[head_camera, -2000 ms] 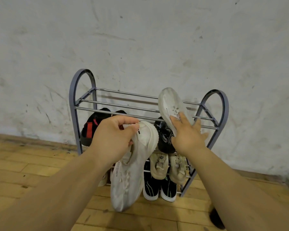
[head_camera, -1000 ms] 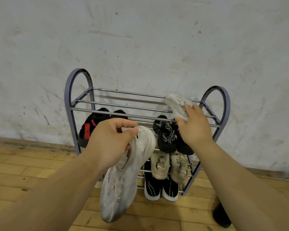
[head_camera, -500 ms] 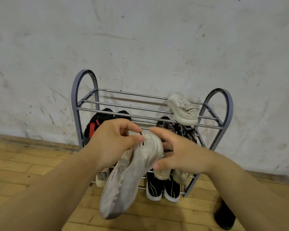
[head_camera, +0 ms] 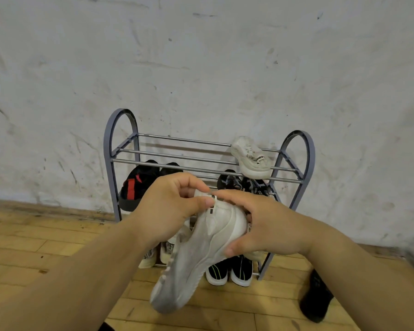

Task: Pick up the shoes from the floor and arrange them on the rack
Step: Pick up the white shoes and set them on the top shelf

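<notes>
A white sneaker (head_camera: pixel 196 254) hangs toe-down in front of the grey metal shoe rack (head_camera: pixel 120 149). My left hand (head_camera: pixel 170 209) pinches its heel tab from the left. My right hand (head_camera: pixel 263 228) wraps the heel from the right. Its mate, another white sneaker (head_camera: pixel 251 156), lies on the top shelf at the right end. Lower shelves hold a black-and-red pair (head_camera: pixel 136 185), a black patterned pair (head_camera: pixel 244 185), and black shoes with white soles (head_camera: pixel 230 271).
A black shoe (head_camera: pixel 317 297) lies on the wooden floor (head_camera: pixel 34 254) right of the rack. The rack stands against a scuffed white wall (head_camera: pixel 201 68). The left part of the top shelf (head_camera: pixel 172 149) carries nothing.
My right hand set one white sneaker on the top shelf's right end, let go, and came down onto the heel of the sneaker held by my left hand.
</notes>
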Demonstrator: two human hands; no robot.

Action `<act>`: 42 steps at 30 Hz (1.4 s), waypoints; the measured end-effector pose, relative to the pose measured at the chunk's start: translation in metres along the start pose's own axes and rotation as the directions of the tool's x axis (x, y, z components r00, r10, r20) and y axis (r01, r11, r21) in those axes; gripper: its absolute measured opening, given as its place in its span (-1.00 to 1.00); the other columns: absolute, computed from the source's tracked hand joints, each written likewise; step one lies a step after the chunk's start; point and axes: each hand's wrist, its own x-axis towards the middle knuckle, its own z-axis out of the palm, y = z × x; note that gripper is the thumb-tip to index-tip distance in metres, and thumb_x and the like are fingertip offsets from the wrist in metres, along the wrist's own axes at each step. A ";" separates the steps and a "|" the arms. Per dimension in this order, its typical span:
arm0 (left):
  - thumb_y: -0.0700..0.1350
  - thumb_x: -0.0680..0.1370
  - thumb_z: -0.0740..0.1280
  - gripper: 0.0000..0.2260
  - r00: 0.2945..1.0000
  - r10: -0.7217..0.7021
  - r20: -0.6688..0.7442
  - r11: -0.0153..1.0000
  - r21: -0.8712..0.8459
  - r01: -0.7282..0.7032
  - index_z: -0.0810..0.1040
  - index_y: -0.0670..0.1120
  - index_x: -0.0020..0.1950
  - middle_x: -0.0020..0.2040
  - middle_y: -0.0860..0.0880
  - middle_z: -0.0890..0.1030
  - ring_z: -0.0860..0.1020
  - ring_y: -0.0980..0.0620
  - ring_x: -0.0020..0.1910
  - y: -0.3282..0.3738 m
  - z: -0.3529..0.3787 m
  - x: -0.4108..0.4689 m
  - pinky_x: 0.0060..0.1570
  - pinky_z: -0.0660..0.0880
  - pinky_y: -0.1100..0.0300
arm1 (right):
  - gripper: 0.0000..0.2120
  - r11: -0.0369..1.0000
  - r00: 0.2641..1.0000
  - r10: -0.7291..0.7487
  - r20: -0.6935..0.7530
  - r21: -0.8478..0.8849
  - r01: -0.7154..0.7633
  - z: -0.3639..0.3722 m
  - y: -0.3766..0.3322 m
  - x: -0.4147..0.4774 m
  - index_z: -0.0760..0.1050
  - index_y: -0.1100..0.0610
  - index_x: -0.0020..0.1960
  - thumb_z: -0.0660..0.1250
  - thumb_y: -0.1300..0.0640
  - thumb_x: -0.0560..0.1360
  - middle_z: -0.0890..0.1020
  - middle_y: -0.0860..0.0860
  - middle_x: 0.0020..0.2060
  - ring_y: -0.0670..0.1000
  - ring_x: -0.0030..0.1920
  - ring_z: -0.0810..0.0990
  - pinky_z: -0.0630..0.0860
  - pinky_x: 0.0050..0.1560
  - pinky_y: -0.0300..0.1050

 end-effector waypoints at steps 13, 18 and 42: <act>0.14 0.51 0.47 -0.36 0.991 -0.012 0.136 0.936 0.350 -0.037 0.27 0.33 0.52 0.29 0.25 0.50 0.49 0.26 0.24 -0.004 0.000 -0.006 0.26 0.45 0.20 | -0.29 0.962 0.828 0.152 -0.539 0.273 0.001 -0.032 0.018 -0.025 0.44 -0.35 0.42 0.63 -0.03 0.36 0.55 -0.25 0.32 -0.20 0.28 0.57 0.55 0.34 -0.04; 0.01 0.54 0.48 -0.44 0.966 0.183 0.181 0.880 0.409 -0.243 0.39 0.34 0.47 0.32 0.36 0.53 0.47 0.34 0.30 0.001 0.007 -0.004 0.37 0.43 0.14 | -0.32 0.922 0.774 0.191 -0.603 0.382 0.069 -0.035 0.018 -0.027 0.40 -0.37 0.45 0.56 -0.09 0.41 0.54 -0.22 0.36 -0.17 0.32 0.56 0.53 0.37 -0.02; 0.11 0.56 0.41 -0.38 0.921 0.372 -0.118 0.797 0.548 -0.252 0.25 0.26 0.57 0.53 0.19 0.27 0.21 0.16 0.52 0.005 0.048 0.025 0.49 0.18 0.15 | -0.45 0.945 0.887 0.170 -0.430 0.325 -0.023 -0.059 0.054 -0.047 0.50 -0.33 0.38 0.53 0.01 0.46 0.56 -0.35 0.29 -0.33 0.25 0.53 0.46 0.18 -0.41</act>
